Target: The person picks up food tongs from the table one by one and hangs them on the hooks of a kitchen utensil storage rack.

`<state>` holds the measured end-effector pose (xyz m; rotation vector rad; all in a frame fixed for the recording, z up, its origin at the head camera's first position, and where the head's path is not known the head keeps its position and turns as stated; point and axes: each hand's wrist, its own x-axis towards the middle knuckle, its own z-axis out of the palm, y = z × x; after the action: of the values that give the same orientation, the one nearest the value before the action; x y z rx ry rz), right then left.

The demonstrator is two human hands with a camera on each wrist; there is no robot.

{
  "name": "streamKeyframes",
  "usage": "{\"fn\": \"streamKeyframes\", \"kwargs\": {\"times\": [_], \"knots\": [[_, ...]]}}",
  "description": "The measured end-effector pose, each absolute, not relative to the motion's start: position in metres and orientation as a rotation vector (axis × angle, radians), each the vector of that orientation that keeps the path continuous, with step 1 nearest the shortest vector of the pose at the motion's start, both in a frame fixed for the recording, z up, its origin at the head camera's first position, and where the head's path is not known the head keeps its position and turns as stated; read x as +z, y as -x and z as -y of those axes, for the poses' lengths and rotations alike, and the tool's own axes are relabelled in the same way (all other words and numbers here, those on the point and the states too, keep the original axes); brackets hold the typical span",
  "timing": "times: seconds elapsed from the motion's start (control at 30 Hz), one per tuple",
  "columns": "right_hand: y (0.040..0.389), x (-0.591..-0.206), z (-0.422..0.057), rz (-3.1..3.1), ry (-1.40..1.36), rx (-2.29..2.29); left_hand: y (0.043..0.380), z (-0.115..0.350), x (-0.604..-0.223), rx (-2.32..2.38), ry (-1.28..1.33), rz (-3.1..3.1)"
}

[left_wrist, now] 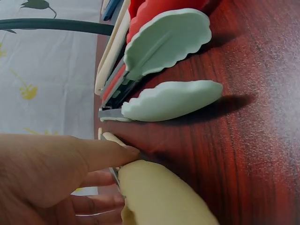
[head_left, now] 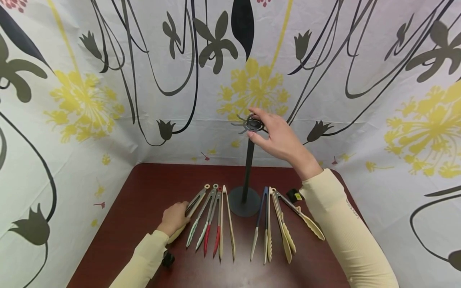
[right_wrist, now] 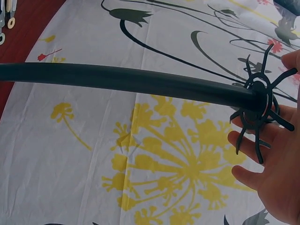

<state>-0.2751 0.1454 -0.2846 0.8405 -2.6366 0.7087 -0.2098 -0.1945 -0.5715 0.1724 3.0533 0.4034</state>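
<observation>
In the head view my left hand [head_left: 175,218] grips a pair of metal tongs with pale yellow tips [left_wrist: 159,194] at the left end of a row. Its thumb lies along one side, with fingers round the other, in the left wrist view. Mint-tipped tongs [left_wrist: 173,101] lie right beside that hand. My right hand [head_left: 279,134] is raised at the top of a dark utensil stand [right_wrist: 140,86]. Thumb and fingers curl round its ring of curved hooks [right_wrist: 257,105]. The stand's pole rises upright from a round base [head_left: 245,204].
Red-tipped tongs [head_left: 206,240] and slim beige tongs [head_left: 232,236] lie left of the base. Blue-handled tongs [head_left: 261,216] and several yellow-tipped tongs [head_left: 282,232] fan out on its right. A small black object [head_left: 293,195] sits by the right sleeve. Patterned cloth [head_left: 173,80] hangs behind the table.
</observation>
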Motion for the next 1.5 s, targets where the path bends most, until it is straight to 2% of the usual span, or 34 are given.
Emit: {"fn": "streamKeyframes", "kwargs": {"times": [0.27, 0.63, 1.5], "knots": [[0.275, -0.283, -0.146, 2.653, -0.821, 0.718, 0.21, 0.192, -0.555, 0.496, -0.204, -3.118], [0.274, -0.284, -0.148, 2.66, -0.814, 0.716, 0.218, 0.18, -0.531, 0.938, -0.196, -3.047], [0.272, -0.274, -0.151, 2.782, -0.753, 0.699, 0.23, 0.137, -0.451, 1.566, -0.753, -3.087]]}}
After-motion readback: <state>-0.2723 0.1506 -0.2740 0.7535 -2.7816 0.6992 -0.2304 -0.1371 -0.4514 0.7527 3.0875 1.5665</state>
